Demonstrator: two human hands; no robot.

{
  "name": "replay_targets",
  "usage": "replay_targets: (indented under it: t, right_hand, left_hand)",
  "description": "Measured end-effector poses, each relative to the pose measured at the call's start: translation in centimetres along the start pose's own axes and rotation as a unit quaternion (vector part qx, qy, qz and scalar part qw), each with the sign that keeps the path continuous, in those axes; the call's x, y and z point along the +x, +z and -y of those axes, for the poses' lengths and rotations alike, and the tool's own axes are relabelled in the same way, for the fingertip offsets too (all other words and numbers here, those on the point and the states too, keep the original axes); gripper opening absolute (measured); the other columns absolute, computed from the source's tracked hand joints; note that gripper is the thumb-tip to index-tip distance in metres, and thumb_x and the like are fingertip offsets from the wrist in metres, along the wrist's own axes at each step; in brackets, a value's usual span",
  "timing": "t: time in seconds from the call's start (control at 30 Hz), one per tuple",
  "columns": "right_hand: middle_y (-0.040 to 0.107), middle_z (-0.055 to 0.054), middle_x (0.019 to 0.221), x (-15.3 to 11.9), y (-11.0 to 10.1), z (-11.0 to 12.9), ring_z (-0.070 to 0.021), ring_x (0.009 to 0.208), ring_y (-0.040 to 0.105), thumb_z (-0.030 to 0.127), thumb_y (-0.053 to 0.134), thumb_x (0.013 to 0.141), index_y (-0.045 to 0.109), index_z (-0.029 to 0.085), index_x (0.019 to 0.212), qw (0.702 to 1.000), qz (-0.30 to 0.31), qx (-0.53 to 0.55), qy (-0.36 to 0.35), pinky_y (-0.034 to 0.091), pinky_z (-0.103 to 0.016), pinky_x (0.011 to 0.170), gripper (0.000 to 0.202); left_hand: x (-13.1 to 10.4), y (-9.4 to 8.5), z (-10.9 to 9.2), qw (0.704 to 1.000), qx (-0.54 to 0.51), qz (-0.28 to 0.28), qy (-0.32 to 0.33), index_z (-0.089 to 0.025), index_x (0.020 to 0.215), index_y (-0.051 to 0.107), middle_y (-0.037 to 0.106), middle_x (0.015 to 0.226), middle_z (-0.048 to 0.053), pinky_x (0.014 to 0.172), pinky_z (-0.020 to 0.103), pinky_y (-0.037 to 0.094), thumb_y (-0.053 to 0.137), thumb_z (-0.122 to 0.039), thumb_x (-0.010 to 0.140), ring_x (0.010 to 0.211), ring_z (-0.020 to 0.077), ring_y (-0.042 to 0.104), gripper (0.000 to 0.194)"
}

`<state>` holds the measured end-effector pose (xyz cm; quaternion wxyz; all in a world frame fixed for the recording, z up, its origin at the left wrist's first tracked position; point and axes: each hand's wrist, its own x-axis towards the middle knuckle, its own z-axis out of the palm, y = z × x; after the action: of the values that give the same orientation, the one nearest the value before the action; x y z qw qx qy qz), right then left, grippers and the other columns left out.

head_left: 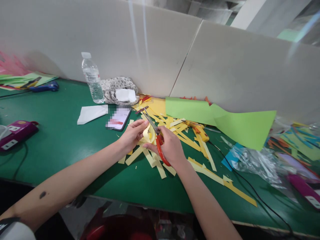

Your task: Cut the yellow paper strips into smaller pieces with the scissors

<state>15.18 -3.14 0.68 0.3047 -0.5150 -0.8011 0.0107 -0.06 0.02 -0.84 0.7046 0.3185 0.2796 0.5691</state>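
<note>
Red-handled scissors [161, 151] are held in my right hand [171, 145], their blades pointing up and left toward my other hand. Between finger and thumb, my left hand [135, 133] pinches a pale yellow paper strip [147, 133] that curls down beside the blades. Whether the blades touch the strip is hard to tell. Many pale and darker yellow paper strips [157, 165] lie loose under and around both hands. A yellow glue gun [201, 132] rests among strips to the right of my right hand.
Behind my left hand are a phone [120, 117], white tissue [92, 113], a water bottle [93, 80] and a patterned cloth [120, 83]. Green paper [240, 125] lies along the partition. At right are a black cord [246, 181] and clear plastic [260, 165]. A purple power strip [21, 132] sits left.
</note>
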Motion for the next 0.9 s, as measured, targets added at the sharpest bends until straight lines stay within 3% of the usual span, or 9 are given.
replay_targets:
  t: [0.23, 0.63, 0.9]
  right_hand:
    - [0.059, -0.005, 0.074, 0.02, -0.40, 0.13, -0.0175, 0.067, 0.055, 0.071, 0.052, 0.067, 0.050, 0.019, 0.089, 1.000, -0.009, 0.000, -0.021, 0.039, -0.027, 0.058, 0.057]
    - [0.059, -0.006, 0.073, 0.03, -0.48, 0.14, -0.0171, 0.065, 0.054, 0.072, 0.051, 0.067, 0.052, 0.018, 0.089, 1.000, -0.011, -0.005, -0.020, 0.040, -0.027, 0.059, 0.058]
    - [0.058, -0.003, 0.067, 0.05, -0.46, -0.16, -0.0149, 0.058, 0.051, 0.071, 0.053, 0.066, 0.054, 0.018, 0.086, 0.999, -0.035, 0.020, -0.015, 0.040, -0.027, 0.058, 0.057]
  left_hand:
    - [-0.06, -0.05, -0.04, 1.000, -0.007, 0.016, -0.004, -0.018, 0.073, 0.066, 0.067, 0.067, -0.002, 0.051, 0.018, 0.048, 0.074, -0.027, 0.066, 0.054, 0.0071, 0.060, 0.015]
    - [-0.04, 0.06, -0.10, 1.000, -0.009, -0.016, -0.012, -0.017, 0.072, 0.066, 0.066, 0.066, -0.003, 0.049, 0.016, 0.046, 0.077, -0.026, 0.062, 0.051, 0.0049, 0.056, 0.017]
    - [0.01, -0.04, -0.18, 1.000, -0.011, -0.007, -0.008, -0.017, 0.072, 0.066, 0.066, 0.066, -0.003, 0.052, 0.016, 0.047, 0.076, -0.026, 0.064, 0.053, 0.0052, 0.057, 0.016]
